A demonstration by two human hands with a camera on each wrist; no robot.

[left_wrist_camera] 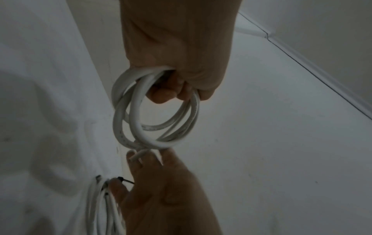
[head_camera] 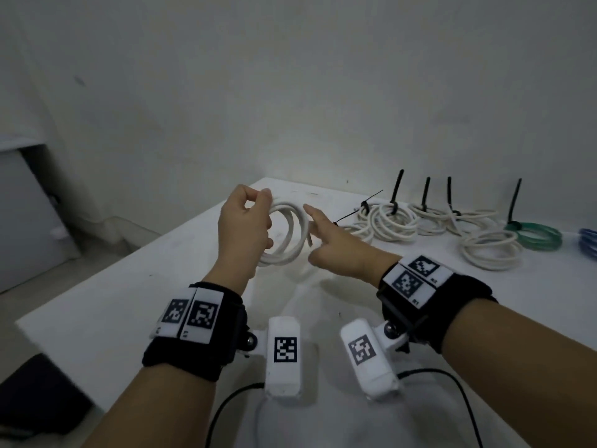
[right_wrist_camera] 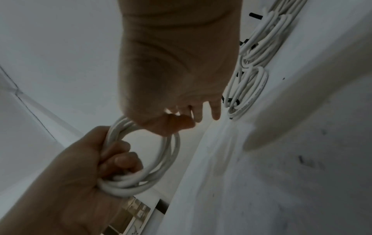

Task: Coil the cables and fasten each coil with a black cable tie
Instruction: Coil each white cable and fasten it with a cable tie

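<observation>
The left hand [head_camera: 244,227] is gripping the white coil [head_camera: 287,234], fingers curled round its bunched turns, holding it upright above the table [head_camera: 97,305], well to the left of the tied coils [head_camera: 392,221]. To do this step well, that grip should probably be staying tight where the turns cross, so the loops are not springing apart while a tie is being fetched.

The right hand [head_camera: 336,250] is sitting just right of the coil with its fingers straight and loose, gripping nothing; in the left wrist view its fingertips [left_wrist_camera: 138,159] are lying at the coil's free end. It is pointing toward a loose black tie [head_camera: 347,217] lying between the coil and the tied coils. My guess is that this is the tie to pick up.

Further right, a green coil [head_camera: 536,234] is lying tied, and a blue one [head_camera: 589,242] is being cut off by the frame edge. Whether the white coil's end is tucked in is unclear. Both wrist views are dim.
</observation>
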